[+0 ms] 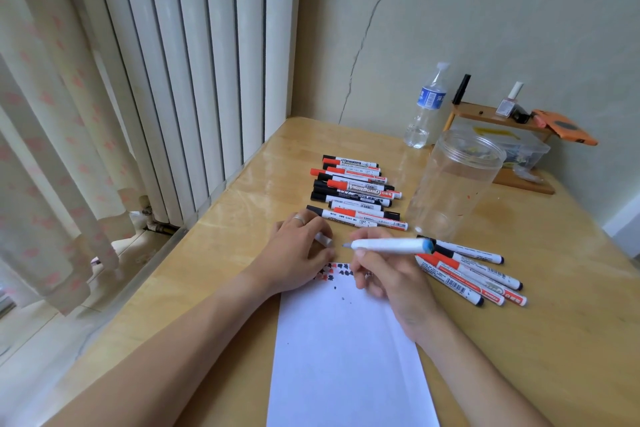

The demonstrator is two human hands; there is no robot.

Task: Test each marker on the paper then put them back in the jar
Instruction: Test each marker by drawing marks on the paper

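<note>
- A blue-ended marker (391, 245) is gripped by the curled fingers of the right hand (388, 274) at frame centre, its tip pointing left above the paper (346, 350).
- A white cap (323, 239), mostly hidden, is pinched in the left hand (298, 250).
- Red and black test marks are partly covered by both hands.
- More markers (353, 189) are piled above; others (474, 274) lie right.
- The clear jar (453, 180) stands upper right; any contents cannot be made out.

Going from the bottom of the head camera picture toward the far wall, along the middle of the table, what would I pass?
Sheet of paper → marker held in the right hand → row of markers lying on the table → water bottle.
</note>
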